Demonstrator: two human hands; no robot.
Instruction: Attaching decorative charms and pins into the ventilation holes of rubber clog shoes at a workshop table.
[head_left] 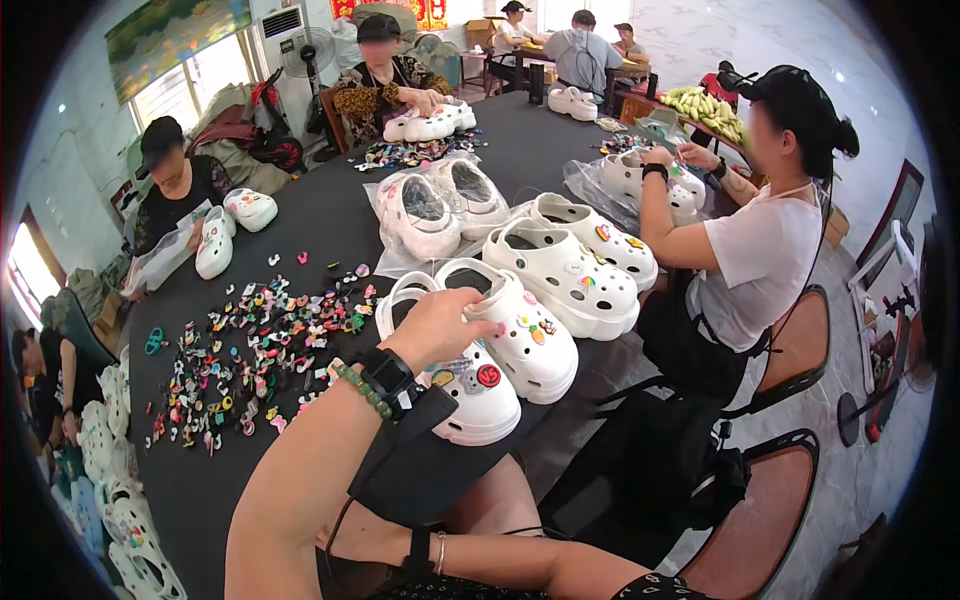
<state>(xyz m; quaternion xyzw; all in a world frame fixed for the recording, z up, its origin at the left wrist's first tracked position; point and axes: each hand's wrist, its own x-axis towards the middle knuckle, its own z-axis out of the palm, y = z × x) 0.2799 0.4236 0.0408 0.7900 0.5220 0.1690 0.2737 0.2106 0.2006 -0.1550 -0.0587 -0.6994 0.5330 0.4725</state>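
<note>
Two white foam clogs stand side by side on the dark table in front of me. My left hand [440, 325] grips the upper edge of the right-hand clog [540, 365], its thumb by a small pink spot on the outside; the other fingertips are partly hidden. Colourful charms, among them a carrot-like one [529, 326], sit on this clog. The left-hand clog [478, 415] carries a round red and black charm [487, 375] and a grey one. My right hand [350, 535] lies low near my lap, its fingers hidden behind my left forearm.
Loose charms [265, 345] are spread over the table [330, 225] at left. Beyond my clogs stand another decorated pair [565, 275] and a pair in clear plastic [420, 215]. Co-workers handle clogs around the table. A chair [755, 510] stands at right; more clogs [135, 540] are piled lower left.
</note>
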